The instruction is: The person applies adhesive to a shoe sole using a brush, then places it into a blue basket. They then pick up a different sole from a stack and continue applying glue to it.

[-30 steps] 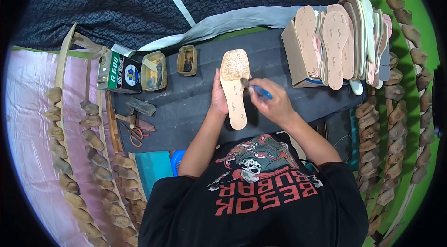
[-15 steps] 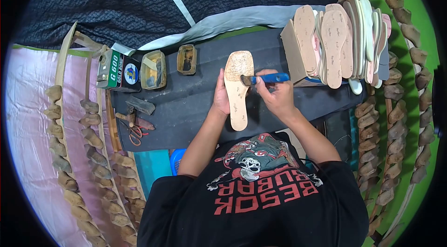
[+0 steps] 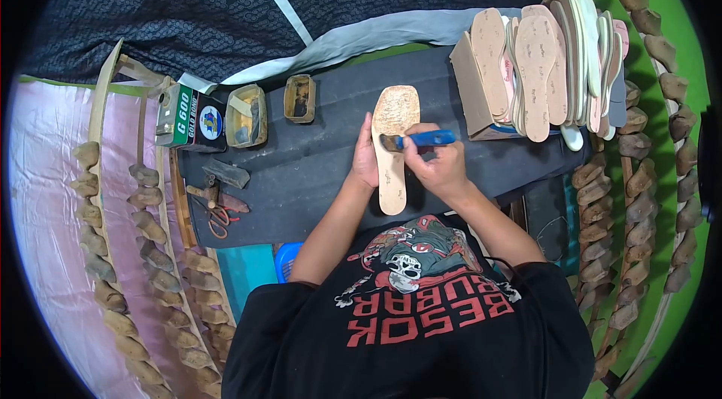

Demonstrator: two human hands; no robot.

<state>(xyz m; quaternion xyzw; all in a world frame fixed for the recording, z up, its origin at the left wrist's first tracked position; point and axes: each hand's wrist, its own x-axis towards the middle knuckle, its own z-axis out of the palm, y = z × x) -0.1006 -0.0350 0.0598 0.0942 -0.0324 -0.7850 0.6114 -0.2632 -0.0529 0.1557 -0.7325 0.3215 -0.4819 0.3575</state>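
Observation:
A tan insole (image 3: 396,109) with a square toe lies along my left hand (image 3: 365,154), which grips it from the left side and beneath. Its wide upper part looks wet and brownish; the narrow heel end is paler, with small printed marks. My right hand (image 3: 440,166) is closed round the blue handle of a brush (image 3: 430,138). The dark bristles touch the insole near its middle. The fingers of my left hand under the insole are hidden.
A can of glue (image 3: 192,117) and two small tubs (image 3: 247,115) stand on the dark table (image 3: 301,203). Pliers (image 3: 219,221) and other tools lie at its left. Insoles are stacked in a box (image 3: 470,87) at right. Racks of shoe lasts (image 3: 594,215) flank both sides.
The brush has moved down the insole, from below the toe part toward the middle, and my right hand with it. The wet-looking area reaches further down. The insole has shifted slightly right.

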